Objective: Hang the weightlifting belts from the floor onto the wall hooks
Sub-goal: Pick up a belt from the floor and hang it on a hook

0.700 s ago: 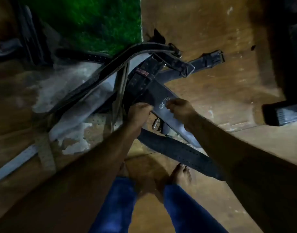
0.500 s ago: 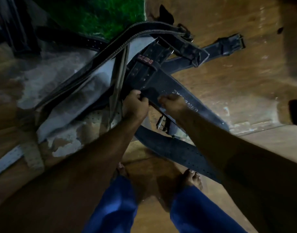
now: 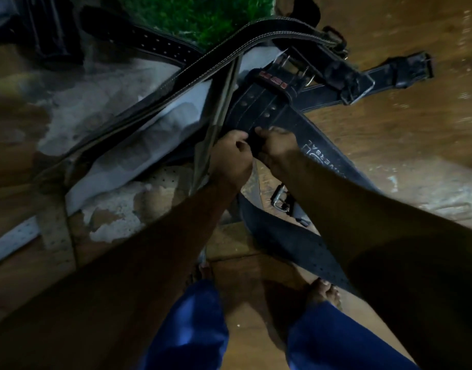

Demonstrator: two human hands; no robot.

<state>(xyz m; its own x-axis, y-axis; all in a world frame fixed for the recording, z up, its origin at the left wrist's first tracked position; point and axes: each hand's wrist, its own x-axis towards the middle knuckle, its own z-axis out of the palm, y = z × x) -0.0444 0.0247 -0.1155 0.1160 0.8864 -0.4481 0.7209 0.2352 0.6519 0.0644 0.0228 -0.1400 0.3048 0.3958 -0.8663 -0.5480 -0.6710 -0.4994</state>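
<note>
Pickup step: both hands on the wide black belt (image 3: 277, 116) in the floor pile. Left hand (image 3: 231, 152) and right hand (image 3: 276, 146) sit side by side, fingers curled round its near edge, gripping. Belt lies flat, tangled over other belts (image 3: 256, 33) on the wooden floor (image 3: 403, 129). Next: lift it free of the pile without snagging buckles. Versus 0.5 s ago: hands have closed together and shifted further up the belt.

Black weightlifting belt (image 3: 280, 113) at centre carries a red logo patch (image 3: 272, 79) and white printed lettering. Upper black belt (image 3: 229, 53) has pale stitching. Green turf (image 3: 203, 14) fills the top; wooden floor (image 3: 403, 129) is brown; trousers (image 3: 192, 329) are blue.
</note>
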